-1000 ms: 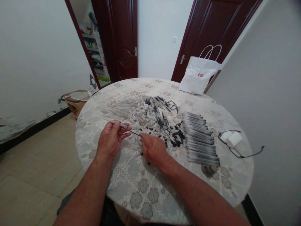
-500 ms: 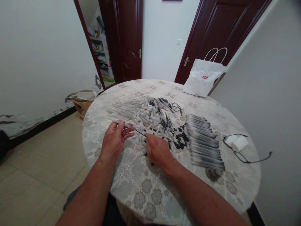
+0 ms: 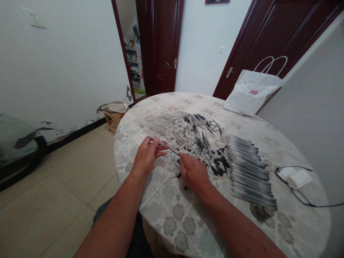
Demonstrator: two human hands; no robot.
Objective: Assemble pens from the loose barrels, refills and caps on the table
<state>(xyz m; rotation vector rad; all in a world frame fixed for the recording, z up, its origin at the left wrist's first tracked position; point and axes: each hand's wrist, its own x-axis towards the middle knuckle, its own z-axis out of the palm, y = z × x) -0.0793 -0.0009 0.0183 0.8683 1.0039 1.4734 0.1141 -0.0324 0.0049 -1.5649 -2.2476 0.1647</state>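
Pinched between the thumb and fingers of my left hand (image 3: 145, 156) is a whitish pen barrel (image 3: 162, 143), its other fingers spread out. My right hand (image 3: 195, 174) is closed on a thin black pen refill (image 3: 174, 152). The refill's far end meets the barrel's right end; how deep it sits inside I cannot tell. Just beyond both hands lie a heap of whitish barrels (image 3: 158, 125), loose black refills (image 3: 202, 139) and small black pen parts (image 3: 220, 166). To the right of these, assembled-looking pens (image 3: 248, 170) lie side by side in a stack.
The round table wears a patterned cloth (image 3: 166, 200). Eyeglasses (image 3: 301, 197) and a white folded tissue (image 3: 298, 178) lie at the right, near a dark round object (image 3: 260, 212). A white paper bag (image 3: 251, 93) stands at the back right. A stool (image 3: 114, 116) is beyond the left edge.
The view has turned left, so everything sits further right in the picture. Both hands keep the same hold on barrel and refill, with no clear movement between them.
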